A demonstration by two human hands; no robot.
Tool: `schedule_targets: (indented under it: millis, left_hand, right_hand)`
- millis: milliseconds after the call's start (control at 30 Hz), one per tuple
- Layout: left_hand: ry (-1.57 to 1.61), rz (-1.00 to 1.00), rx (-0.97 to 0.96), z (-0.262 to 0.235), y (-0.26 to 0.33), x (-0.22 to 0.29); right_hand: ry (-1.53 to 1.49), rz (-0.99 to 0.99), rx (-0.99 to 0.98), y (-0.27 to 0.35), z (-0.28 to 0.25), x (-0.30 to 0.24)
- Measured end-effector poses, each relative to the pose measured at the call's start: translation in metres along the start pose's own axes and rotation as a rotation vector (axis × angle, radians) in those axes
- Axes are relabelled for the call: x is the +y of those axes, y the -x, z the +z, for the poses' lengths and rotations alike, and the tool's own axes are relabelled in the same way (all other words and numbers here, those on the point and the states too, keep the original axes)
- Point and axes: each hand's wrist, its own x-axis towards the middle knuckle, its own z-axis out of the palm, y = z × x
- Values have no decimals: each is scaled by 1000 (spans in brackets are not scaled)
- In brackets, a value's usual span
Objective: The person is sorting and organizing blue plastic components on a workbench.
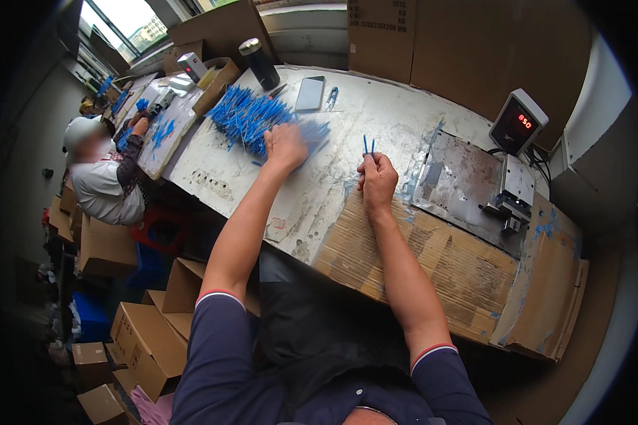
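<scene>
A large heap of thin blue plastic sticks (248, 117) lies on the white worktable (213, 173). My left hand (285, 145) is at the right side of this heap. Motion smears its fingers, and whether they grip any sticks cannot be made out. To its right, above the tabletop, my right hand (378, 180) is closed on a couple of blue sticks (369, 144) whose tips point up from the fingers. A flattened sheet of cardboard (425, 262) covers the table's near edge below my right forearm.
A metal fixture (468, 184) and a box with a red digital display (519, 122) stand at the right. Toward the back are a dark flask (259, 65), a phone (310, 93) and a small cutter (332, 98). Another person (106, 170) works at the left, with cartons (149, 343) below.
</scene>
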Motion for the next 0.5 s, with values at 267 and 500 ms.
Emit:
schedule_targets:
  millis: [267, 500]
  left_hand:
    - [-92, 36, -126, -14, 17, 16]
    - [-135, 20, -67, -3, 4, 7]
  right_hand:
    - [-2, 18, -16, -1, 0, -2]
    - [45, 18, -61, 3, 8, -5]
